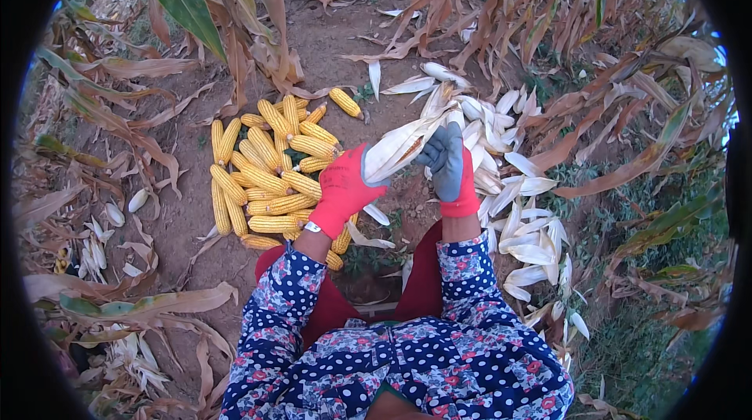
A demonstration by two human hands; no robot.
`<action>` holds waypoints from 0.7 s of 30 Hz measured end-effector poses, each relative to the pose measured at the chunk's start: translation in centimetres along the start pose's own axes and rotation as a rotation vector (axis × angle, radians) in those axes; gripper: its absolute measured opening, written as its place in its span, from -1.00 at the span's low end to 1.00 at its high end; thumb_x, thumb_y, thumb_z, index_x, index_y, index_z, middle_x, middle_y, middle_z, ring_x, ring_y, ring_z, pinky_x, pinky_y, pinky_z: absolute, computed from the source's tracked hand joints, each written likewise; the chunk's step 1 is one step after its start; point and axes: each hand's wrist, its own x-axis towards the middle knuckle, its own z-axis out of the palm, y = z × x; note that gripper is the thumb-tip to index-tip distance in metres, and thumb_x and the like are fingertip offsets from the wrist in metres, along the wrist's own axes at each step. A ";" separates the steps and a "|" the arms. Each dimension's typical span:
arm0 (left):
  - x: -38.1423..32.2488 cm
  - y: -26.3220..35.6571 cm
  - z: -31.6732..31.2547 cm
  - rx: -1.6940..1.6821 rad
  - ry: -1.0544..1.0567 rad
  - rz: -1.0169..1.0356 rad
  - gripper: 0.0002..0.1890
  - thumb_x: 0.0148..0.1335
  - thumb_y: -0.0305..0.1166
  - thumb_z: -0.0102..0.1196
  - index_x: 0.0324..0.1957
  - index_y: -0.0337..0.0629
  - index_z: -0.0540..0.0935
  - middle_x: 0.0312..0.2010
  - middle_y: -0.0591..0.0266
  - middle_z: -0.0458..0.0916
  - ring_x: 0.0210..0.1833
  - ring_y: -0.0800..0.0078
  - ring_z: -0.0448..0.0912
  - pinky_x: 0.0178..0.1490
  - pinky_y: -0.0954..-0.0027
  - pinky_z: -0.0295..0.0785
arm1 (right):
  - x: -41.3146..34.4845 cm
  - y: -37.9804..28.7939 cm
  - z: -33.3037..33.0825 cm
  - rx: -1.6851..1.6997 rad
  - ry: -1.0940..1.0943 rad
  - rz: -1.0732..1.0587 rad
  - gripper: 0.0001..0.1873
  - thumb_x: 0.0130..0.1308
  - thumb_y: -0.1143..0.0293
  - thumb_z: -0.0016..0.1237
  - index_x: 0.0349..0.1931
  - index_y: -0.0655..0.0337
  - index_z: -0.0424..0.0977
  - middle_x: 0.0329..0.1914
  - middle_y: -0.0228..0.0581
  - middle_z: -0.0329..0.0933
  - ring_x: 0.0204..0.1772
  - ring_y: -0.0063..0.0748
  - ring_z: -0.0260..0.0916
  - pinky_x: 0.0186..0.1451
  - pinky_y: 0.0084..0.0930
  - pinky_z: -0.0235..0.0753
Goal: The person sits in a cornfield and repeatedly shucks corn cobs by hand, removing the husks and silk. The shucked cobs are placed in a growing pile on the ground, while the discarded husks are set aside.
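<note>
My left hand (pixel 346 182), in a red glove with a grey palm, grips the lower end of a corn ear in its pale dry husk (pixel 396 147). The ear slants up to the right, and a narrow brown slit runs along its husk. Against the upper right side of that husk is my right hand (pixel 445 156), its gloved fingers curled at the loose leaves; what lies under the fingertips is partly hidden. Left of my hands, a heap of bare yellow corn cobs (pixel 267 179) rests on the soil. Stripped white husks (pixel 529 238) are strewn to the right.
Dry corn stalks with drooping leaves (pixel 258 26) stand ahead and on both sides. A single yellow cob (pixel 345 103) lies apart beyond the heap. More husks (pixel 94 255) lie at the far left. Green weeds (pixel 634 232) cover ground to the right.
</note>
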 end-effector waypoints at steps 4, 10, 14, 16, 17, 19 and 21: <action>0.5 0.1 0.0 0.110 -0.003 -0.006 -0.13 -0.24 -0.05 0.38 0.18 -0.16 0.38 -0.08 0.04 0.52 0.00 0.10 0.51 0.00 0.14 0.42 | 0.3 0.5 -0.3 -0.132 0.125 -0.029 -0.55 0.40 0.04 -0.14 -0.11 0.34 0.47 -0.30 -0.34 0.52 -0.29 -0.56 0.46 -0.23 -0.63 0.46; 0.4 1.3 -0.8 0.239 -0.052 -0.011 -0.15 -0.23 -0.09 0.38 0.17 -0.15 0.36 -0.15 0.07 0.52 -0.08 0.11 0.52 -0.06 0.12 0.42 | 0.1 0.0 0.5 -0.421 0.283 -0.049 -0.70 0.34 0.17 0.01 -0.43 0.23 0.47 -0.53 -0.46 0.43 -0.48 -0.67 0.36 -0.36 -0.69 0.40; 0.2 1.1 -0.8 0.225 -0.041 -0.018 -0.12 -0.26 -0.05 0.38 0.18 -0.13 0.38 -0.12 0.02 0.52 -0.10 0.09 0.55 -0.07 0.14 0.46 | -0.1 -0.3 0.1 -0.324 0.265 -0.057 -0.69 0.37 0.17 -0.05 -0.41 0.24 0.48 -0.54 -0.39 0.46 -0.49 -0.61 0.40 -0.37 -0.64 0.46; 0.0 1.0 -0.9 0.214 -0.050 -0.021 -0.12 -0.27 -0.04 0.38 0.17 -0.13 0.38 -0.12 0.03 0.52 -0.09 0.09 0.55 -0.07 0.14 0.45 | -0.3 -0.5 0.0 -0.299 0.219 -0.046 -0.70 0.40 0.19 -0.10 -0.36 0.25 0.49 -0.52 -0.35 0.48 -0.47 -0.56 0.45 -0.33 -0.59 0.54; -0.1 0.9 -0.9 0.209 -0.053 -0.024 -0.13 -0.27 -0.04 0.38 0.17 -0.13 0.38 -0.12 0.04 0.52 -0.09 0.09 0.55 -0.07 0.13 0.45 | -0.3 -0.4 -0.1 -0.260 0.189 -0.052 -0.70 0.40 0.19 -0.11 -0.35 0.25 0.49 -0.51 -0.35 0.48 -0.47 -0.56 0.45 -0.32 -0.58 0.54; -0.1 1.4 -1.4 0.188 -0.089 -0.048 -0.12 -0.27 -0.03 0.38 0.17 -0.13 0.38 -0.11 0.04 0.52 -0.09 0.08 0.54 -0.06 0.13 0.45 | -0.3 -0.1 -0.9 -0.188 0.129 -0.063 -0.72 0.41 0.21 -0.12 -0.33 0.25 0.49 -0.50 -0.35 0.47 -0.46 -0.56 0.45 -0.31 -0.58 0.56; -0.1 1.5 -1.4 0.154 -0.104 -0.049 -0.13 -0.25 -0.02 0.36 0.18 -0.12 0.37 -0.11 0.05 0.51 -0.08 0.08 0.54 -0.05 0.12 0.44 | 0.0 0.4 -2.4 -0.052 0.065 -0.049 -0.84 0.37 0.26 -0.05 -0.25 0.14 0.49 -0.38 -0.36 0.55 -0.39 -0.57 0.51 -0.34 -0.59 0.60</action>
